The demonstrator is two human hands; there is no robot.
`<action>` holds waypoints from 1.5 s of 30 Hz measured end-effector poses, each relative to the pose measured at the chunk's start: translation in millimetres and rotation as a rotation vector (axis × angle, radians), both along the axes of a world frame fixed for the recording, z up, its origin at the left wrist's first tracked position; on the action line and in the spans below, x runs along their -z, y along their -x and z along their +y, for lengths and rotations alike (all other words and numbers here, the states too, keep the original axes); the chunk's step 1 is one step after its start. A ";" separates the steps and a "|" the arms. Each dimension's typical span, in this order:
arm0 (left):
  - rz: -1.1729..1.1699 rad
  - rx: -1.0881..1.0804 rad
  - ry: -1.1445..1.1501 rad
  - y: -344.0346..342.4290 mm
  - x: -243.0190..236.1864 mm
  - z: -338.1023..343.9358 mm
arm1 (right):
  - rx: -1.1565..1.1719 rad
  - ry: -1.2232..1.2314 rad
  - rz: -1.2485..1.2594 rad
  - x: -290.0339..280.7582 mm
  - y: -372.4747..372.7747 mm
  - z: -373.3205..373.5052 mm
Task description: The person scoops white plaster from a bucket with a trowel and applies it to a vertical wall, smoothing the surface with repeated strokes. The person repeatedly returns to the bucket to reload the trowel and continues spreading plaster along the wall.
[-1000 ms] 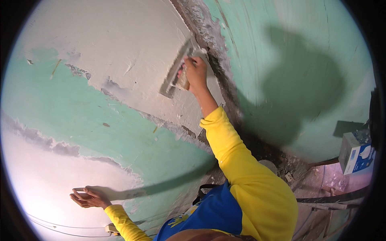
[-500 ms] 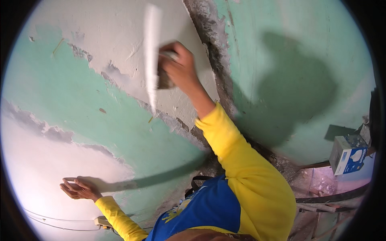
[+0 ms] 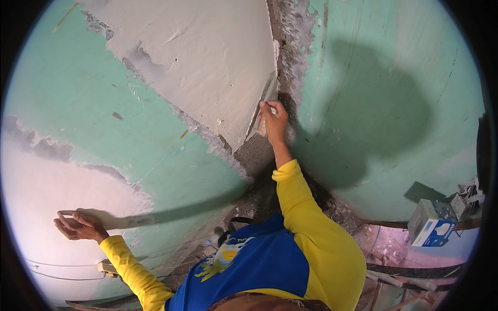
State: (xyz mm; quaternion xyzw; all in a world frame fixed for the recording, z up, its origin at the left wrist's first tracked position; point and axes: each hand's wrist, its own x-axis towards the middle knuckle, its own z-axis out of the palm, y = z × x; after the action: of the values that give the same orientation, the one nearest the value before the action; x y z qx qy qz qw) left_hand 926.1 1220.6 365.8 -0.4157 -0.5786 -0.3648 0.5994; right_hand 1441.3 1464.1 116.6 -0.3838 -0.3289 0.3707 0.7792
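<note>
My right hand [image 3: 274, 116] is closed on the handle of a plastering trowel [image 3: 268, 92]. Its wide, plaster-smeared blade lies at a slant along the right edge of the fresh pale plaster [image 3: 207, 62], beside the rough wall corner. My fingers cover the handle. Out to the left, my left hand [image 3: 80, 226] is up by the white plastered patch [image 3: 52, 189]. Its fingers are loosely bent and apart, with no object visible in them. Whether it touches the wall, I cannot tell.
Green painted wall [image 3: 389, 155] stands right of the corner, with a shadow on it. At the lower right are a blue-and-white cardboard box [image 3: 433, 228] and a dark curved rail [image 3: 415, 270]. A small wall fitting [image 3: 107, 268] with cables sits below my left forearm.
My right hand has brought the trowel down and right, from the middle of the pale plaster to its edge at the corner. The whole view has shifted slightly; my left hand keeps its pose.
</note>
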 end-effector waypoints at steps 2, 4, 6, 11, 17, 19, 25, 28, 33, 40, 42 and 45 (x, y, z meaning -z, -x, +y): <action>0.003 -0.016 -0.002 -1.7 0.2 2.4 | 0.070 -0.022 -0.123 -7.8 -11.1 15.7; 0.051 -0.039 0.007 3.5 0.3 -1.2 | 0.083 0.001 -0.188 -18.0 -20.4 25.0; 0.069 -0.045 -0.006 0.3 -1.1 -0.8 | 0.134 -0.053 -0.270 -19.3 -28.9 40.8; 0.080 -0.021 -0.015 -3.8 -0.1 3.2 | 0.163 -0.001 -0.423 -2.0 -44.6 72.5; 0.070 0.030 -0.074 7.4 -3.1 1.3 | 0.164 -0.162 -0.521 60.4 44.5 2.0; 0.042 0.022 -0.078 4.5 -1.3 -2.5 | 0.099 -0.036 -0.298 69.0 57.7 -13.6; 0.066 0.026 -0.029 6.5 0.2 9.3 | -0.082 0.273 0.752 86.8 35.0 26.9; 0.081 0.022 -0.024 8.1 -0.6 5.0 | -0.127 0.305 0.758 65.5 24.4 38.1; 0.050 0.000 -0.048 11.6 1.5 0.1 | -0.167 0.160 0.618 -8.8 11.4 45.8; 0.055 0.050 -0.026 4.1 4.8 5.5 | -0.205 -0.048 0.313 -157.0 2.6 24.2; 0.036 0.066 -0.030 3.9 3.8 4.0 | -0.137 -0.265 0.238 -180.0 4.9 25.3; 0.028 0.049 -0.062 -3.1 -1.5 -1.1 | -0.129 -0.294 0.294 -191.5 -2.6 0.7</action>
State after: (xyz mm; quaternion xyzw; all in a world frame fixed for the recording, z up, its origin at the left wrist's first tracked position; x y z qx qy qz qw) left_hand 929.2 1219.4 367.3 -0.4162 -0.5481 -0.3915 0.6109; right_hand 1443.8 1464.8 308.1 -0.1861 -0.2859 0.4197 0.8411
